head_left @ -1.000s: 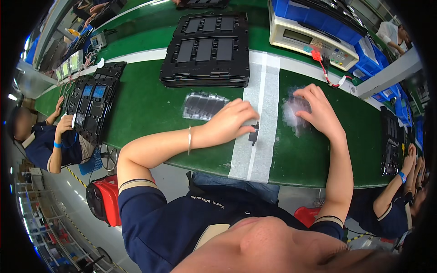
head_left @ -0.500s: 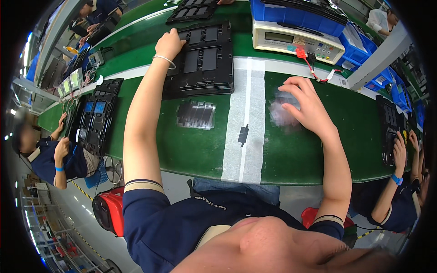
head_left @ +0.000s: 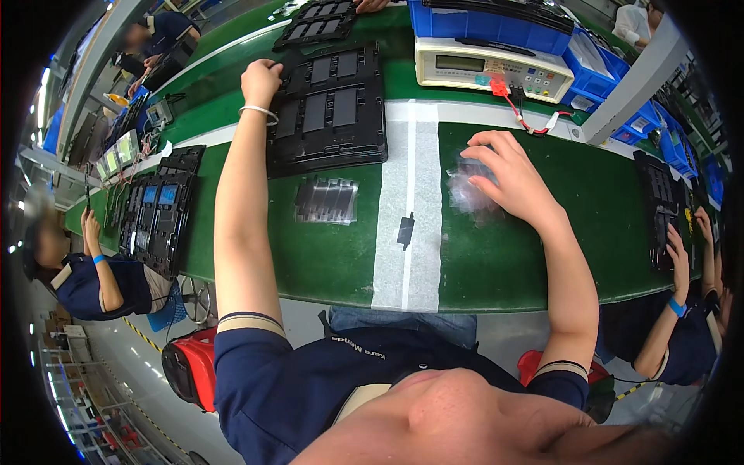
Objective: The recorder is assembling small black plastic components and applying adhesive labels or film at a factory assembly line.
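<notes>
My left hand [head_left: 262, 82] is closed in a pinch at the far left corner of a black tray [head_left: 341, 150]. A dark flat piece [head_left: 291, 59] sticks out from its fingertips, its outline blurred. Flat dark grey rectangular pieces [head_left: 345, 107] lie in the tray's slots. My right hand [head_left: 508, 174] hovers with bent, parted fingers over a loose pile of clear plastic films [head_left: 467, 194], partly covering it; nothing shows in its grip. Closer to me than the tray lies a bundle of clear and dark striped films [head_left: 325, 201].
A pale strip [head_left: 407, 271] with a small black piece [head_left: 405, 231] crosses the green table [head_left: 511, 271]. Behind stands a meter [head_left: 496, 74] with red and black leads, beside blue bins [head_left: 496, 35]. A grey post [head_left: 632, 85] rises at right. Co-workers sit on both sides.
My left hand has moved left off the tray's far corner, and a dark flat piece now shows at its fingertips. My right hand has barely moved. The co-worker at left has raised a hand.
</notes>
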The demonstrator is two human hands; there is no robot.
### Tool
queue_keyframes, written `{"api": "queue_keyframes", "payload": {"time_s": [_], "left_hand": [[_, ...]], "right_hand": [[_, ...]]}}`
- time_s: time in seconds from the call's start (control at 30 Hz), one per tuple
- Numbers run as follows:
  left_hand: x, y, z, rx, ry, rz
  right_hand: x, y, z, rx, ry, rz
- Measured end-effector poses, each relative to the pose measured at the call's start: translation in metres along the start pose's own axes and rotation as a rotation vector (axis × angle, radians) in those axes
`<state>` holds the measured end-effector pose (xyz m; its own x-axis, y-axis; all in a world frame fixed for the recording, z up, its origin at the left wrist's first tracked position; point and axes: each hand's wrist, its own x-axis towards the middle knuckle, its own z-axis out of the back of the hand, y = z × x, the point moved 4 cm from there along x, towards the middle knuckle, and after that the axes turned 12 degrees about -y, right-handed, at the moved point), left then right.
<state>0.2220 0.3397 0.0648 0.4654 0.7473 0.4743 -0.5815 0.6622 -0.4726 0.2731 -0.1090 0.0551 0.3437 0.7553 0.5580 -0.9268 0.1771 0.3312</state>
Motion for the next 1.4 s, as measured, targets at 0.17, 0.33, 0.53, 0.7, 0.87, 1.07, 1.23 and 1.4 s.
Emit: {"api": "queue_keyframes", "payload": {"time_s": [0.17, 0.33, 0.53, 0.7, 0.87, 1.07, 1.23, 1.4], "left_hand": [[-0.085, -0.071, 0.020, -1.114, 0.198, 0.174], [-0.231, -0.124, 0.056, -1.263, 0.793, 0.080], [-0.282, -0.131, 0.054, -1.251, 1.164, 0.103], [-0.289, -0.133, 0.065, -1.205, 1.307, 0.181], [-0.296, -0.127, 0.066, -1.218, 1.386, 0.119], [-0.298, -0.130, 0.074, -1.262, 1.548, 0.186], [-0.301, -0.127, 0.073, -1.297, 1.622, 0.212], [-0.303, -0.127, 0.075, -1.290, 1.637, 0.214]], "right_hand": [[-0.003, 0.002, -0.008, 0.177, -0.003, -0.035], [-0.003, 0.023, -0.029, 0.730, -0.082, -0.360], [-0.004, 0.051, -0.023, 1.084, -0.201, -0.610], [-0.010, 0.051, -0.027, 0.969, -0.157, -0.558], [-0.015, 0.046, -0.045, 1.458, -0.048, -0.603], [-0.016, 0.060, -0.048, 1.587, 0.185, -0.719], [-0.016, 0.062, -0.049, 1.637, 0.096, -0.689], [-0.016, 0.063, -0.049, 1.631, 0.164, -0.727]]}}
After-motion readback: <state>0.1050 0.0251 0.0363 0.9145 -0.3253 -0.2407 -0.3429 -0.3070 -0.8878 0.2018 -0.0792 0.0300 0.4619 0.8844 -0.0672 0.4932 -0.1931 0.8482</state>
